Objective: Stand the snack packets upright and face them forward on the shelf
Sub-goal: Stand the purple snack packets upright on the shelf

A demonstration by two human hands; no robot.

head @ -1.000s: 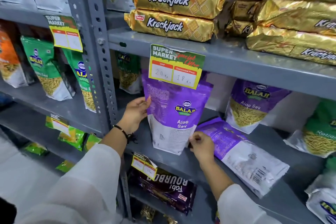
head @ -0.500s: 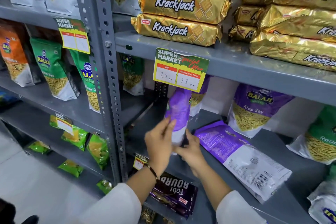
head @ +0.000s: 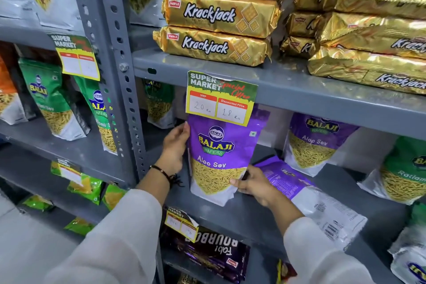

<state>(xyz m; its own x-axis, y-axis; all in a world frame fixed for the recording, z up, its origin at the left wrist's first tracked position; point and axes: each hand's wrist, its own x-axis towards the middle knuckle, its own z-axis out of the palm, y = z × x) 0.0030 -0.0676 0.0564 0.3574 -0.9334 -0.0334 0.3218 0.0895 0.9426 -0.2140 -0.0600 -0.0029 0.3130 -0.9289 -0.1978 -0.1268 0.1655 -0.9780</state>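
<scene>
A purple Balaji Aloo Sev packet (head: 219, 157) stands upright on the grey middle shelf (head: 251, 219), its printed front facing me. My left hand (head: 175, 147) holds its left edge. My right hand (head: 251, 183) grips its lower right corner. Just to the right, a second purple packet (head: 309, 198) lies flat with its back and barcode up. Behind that one, a third purple Aloo Sev packet (head: 315, 143) leans upright, front forward.
A price tag (head: 220, 99) hangs from the shelf above and covers the held packet's top. Gold Krackjack packs (head: 214, 46) fill the upper shelf. A green Ratlami packet (head: 405, 175) stands at far right. Green Balaji packets (head: 50, 101) sit in the left bay beyond the grey upright post (head: 119, 90).
The packet was turned from back-facing, through edge-on, to front-facing. My left hand moved back to its left edge and my right hand to its lower right corner.
</scene>
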